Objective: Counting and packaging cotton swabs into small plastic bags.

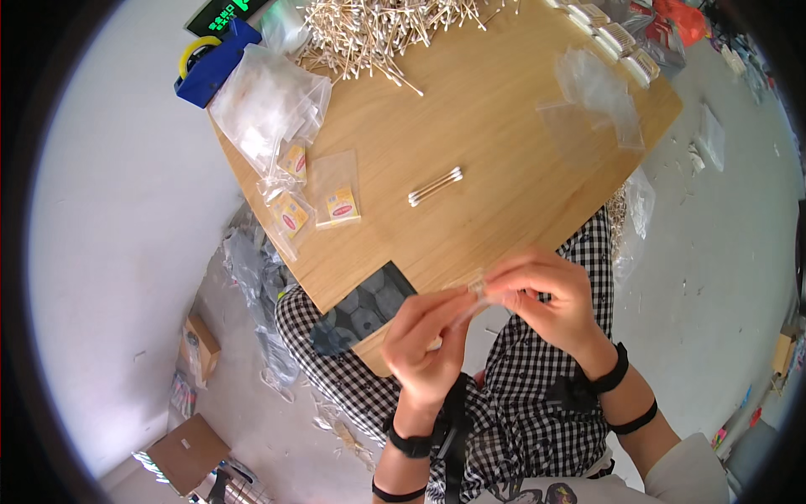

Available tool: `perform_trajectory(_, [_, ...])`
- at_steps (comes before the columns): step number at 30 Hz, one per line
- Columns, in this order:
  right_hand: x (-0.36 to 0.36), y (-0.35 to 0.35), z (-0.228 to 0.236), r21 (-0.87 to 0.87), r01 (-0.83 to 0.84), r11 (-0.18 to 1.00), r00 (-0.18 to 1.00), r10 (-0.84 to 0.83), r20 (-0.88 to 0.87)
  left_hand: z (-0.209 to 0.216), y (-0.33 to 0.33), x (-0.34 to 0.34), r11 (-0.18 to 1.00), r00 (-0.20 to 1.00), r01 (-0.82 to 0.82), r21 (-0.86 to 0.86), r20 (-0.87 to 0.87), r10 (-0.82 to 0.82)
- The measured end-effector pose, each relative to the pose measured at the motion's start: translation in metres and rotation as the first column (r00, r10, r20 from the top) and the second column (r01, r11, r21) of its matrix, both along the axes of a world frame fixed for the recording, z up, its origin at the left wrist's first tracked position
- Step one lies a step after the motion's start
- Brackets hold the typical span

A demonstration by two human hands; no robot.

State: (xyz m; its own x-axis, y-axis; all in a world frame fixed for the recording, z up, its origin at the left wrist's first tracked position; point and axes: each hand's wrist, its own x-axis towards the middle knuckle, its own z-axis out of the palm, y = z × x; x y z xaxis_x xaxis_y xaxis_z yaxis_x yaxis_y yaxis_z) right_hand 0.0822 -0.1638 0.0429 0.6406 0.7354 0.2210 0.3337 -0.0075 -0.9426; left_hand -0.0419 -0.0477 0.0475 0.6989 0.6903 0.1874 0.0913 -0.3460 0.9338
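Observation:
Over the near edge of the table, my left hand and my right hand come together, fingers pinched on a small clear plastic bag. The bag is mostly hidden by my fingers, so its contents cannot be made out. Beyond my hands a few cotton swabs lie side by side on the wooden table. To their left are flat clear bags, one with a yellow-and-white card inside.
A big heap of cotton swabs covers the far side. Clear bags and a blue tape dispenser sit far left. More clear bags and packed swabs lie far right. A dark patterned sheet rests at the near edge.

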Motion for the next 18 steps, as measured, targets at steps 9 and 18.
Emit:
perform_trajectory(9, [-0.009,-0.007,-0.004,-0.028,-0.036,0.999,0.997,0.034,-0.065,-0.008,0.000,-0.018,0.998,0.999,0.041,-0.055,-0.003,-0.042])
perform_trajectory(18, [-0.010,-0.016,-0.011,-0.016,-0.039,0.999,0.998,0.038,-0.042,-0.009,-0.013,-0.026,0.998,0.999,0.038,-0.049,-0.024,-0.039])
